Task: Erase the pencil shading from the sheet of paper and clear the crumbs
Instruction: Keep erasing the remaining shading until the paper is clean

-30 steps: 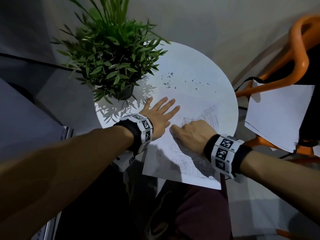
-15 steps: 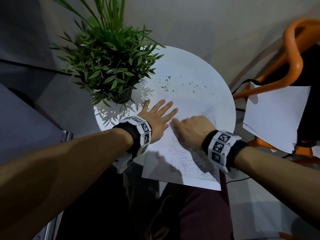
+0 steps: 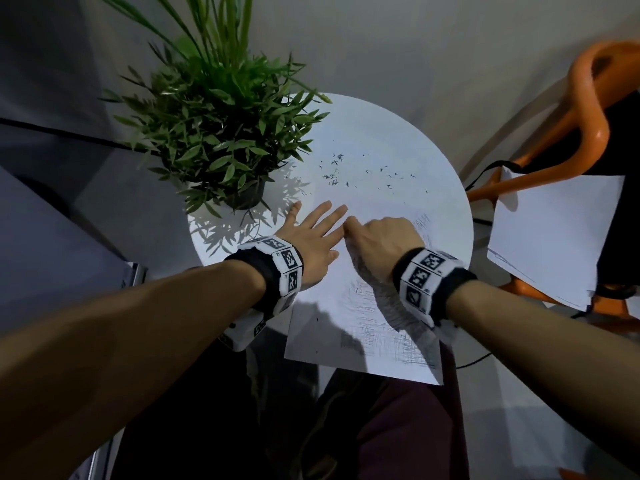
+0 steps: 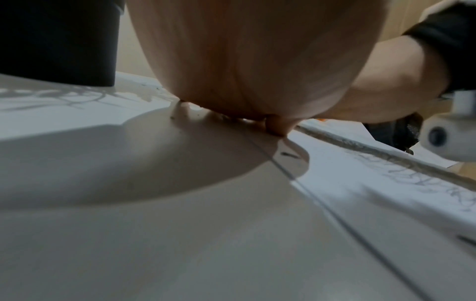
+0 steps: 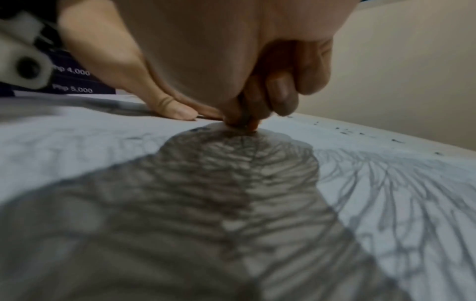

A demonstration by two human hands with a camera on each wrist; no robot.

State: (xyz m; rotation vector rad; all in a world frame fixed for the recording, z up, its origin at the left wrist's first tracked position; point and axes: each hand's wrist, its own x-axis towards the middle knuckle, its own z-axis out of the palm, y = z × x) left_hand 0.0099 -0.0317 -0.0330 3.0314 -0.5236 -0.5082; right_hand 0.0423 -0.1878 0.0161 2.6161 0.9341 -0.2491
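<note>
A white sheet of paper (image 3: 329, 327) lies on a round white table (image 3: 426, 150), its near end hanging over the edge. Pencil shading (image 3: 398, 344) covers its near and right parts and fills the right wrist view (image 5: 257, 183). My left hand (image 3: 315, 230) presses flat on the sheet's left side, fingers spread. My right hand (image 3: 374, 240) is curled just right of those fingers. It pinches a small eraser (image 5: 246, 120), mostly hidden, tip down on the paper. Dark crumbs (image 3: 346, 171) lie scattered on the far part of the table.
A potted green plant (image 3: 221, 140) stands at the table's far left, its dark pot (image 4: 56, 40) close to my left hand. An orange chair (image 3: 588, 116) at the right carries loose white sheets (image 3: 554, 237). My lap (image 3: 398, 427) is under the near edge.
My right hand has slid with the eraser away from me and to the left, up against my left fingertips. The left hand has stayed flat in place.
</note>
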